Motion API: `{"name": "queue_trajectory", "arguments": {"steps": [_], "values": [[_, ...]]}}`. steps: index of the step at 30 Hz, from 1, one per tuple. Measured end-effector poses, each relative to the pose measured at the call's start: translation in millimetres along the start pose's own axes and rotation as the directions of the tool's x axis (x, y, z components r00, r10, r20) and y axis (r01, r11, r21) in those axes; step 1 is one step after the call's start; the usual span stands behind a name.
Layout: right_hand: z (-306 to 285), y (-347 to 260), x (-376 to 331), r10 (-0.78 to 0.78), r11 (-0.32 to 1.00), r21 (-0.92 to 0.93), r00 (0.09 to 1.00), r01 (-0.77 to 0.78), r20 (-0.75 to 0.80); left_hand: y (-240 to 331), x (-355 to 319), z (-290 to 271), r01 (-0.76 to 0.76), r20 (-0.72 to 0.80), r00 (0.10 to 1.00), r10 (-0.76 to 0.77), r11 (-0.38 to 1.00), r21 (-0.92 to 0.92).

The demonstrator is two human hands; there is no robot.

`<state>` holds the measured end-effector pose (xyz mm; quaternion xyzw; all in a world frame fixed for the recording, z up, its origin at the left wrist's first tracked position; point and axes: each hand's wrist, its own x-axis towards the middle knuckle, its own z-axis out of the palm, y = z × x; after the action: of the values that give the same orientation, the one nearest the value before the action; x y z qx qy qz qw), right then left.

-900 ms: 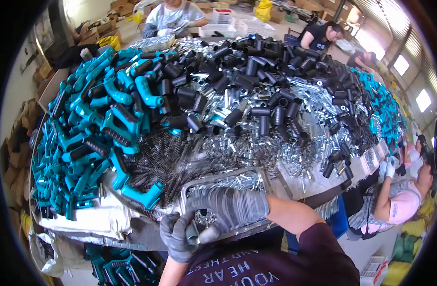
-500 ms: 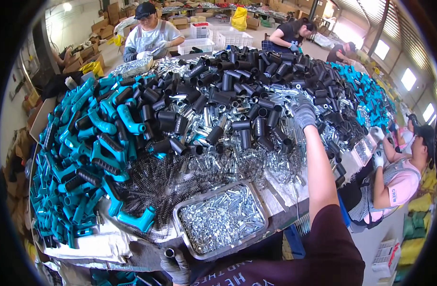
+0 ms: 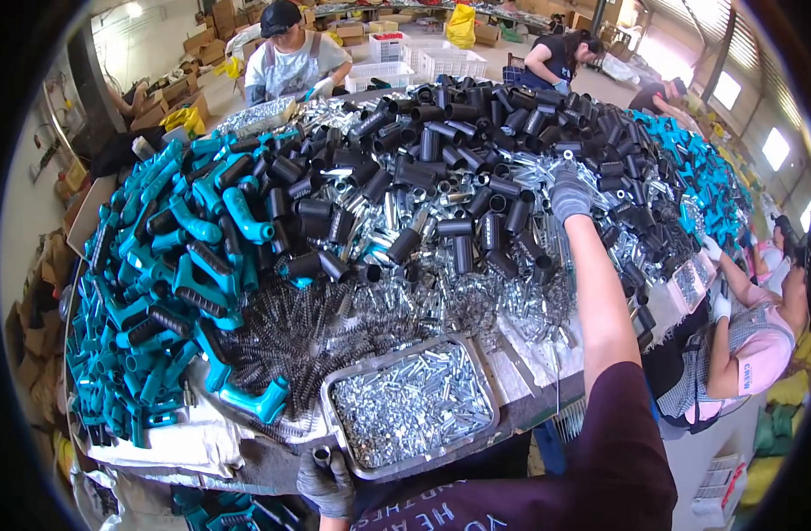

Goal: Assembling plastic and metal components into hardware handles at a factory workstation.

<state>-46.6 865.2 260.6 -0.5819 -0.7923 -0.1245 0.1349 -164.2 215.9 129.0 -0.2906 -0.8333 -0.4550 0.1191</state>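
Near the front edge of the table, my gloved left hand (image 3: 336,492) is closed around a short black tube (image 3: 321,457) held upright, its round open end facing up. My right arm stretches far across the table. At its end my gloved right hand (image 3: 570,196) reaches into a heap of shiny metal rods and tubes (image 3: 547,168); its fingertips are too small and mixed with the parts to tell what they hold. Black plastic sleeves (image 3: 461,252) lie around that hand. A metal tray (image 3: 492,416) of small silver pins and nuts stands between my arms.
Teal pistol-shaped housings (image 3: 193,226) pile up at the left, beside dark coil springs (image 3: 286,341). More teal housings (image 3: 697,168) lie at the far right. Co-workers stand at the far side and at the right, one in a pink sleeve (image 3: 759,354). White crates (image 3: 454,64) are behind.
My right hand has pushed slightly farther into the metal parts. My left hand, still on the black tube, has shifted a little to the right. The view has tilted slightly.
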Motion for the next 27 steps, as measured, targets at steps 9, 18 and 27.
{"name": "queue_trajectory", "arguments": {"steps": [9,18,27], "values": [[-85.4,17.2,-148.0,-0.252,0.089,0.864,0.828,-0.496,0.501,13.4,18.6,-19.1,0.156,0.216,0.97,-0.113,0.969,-0.191],[-129.4,-118.9,-355.1,-0.889,-0.025,0.841,0.398,-0.541,0.229,70.5,46.6,-20.3,0.164,0.519,0.831,0.202,0.801,-0.575],[-150.7,-152.0,-400.0,-0.815,0.011,0.996,0.579,0.087,-0.042,67.0,49.3,-33.0,0.024,0.513,0.828,0.226,0.9,-0.435]]}}
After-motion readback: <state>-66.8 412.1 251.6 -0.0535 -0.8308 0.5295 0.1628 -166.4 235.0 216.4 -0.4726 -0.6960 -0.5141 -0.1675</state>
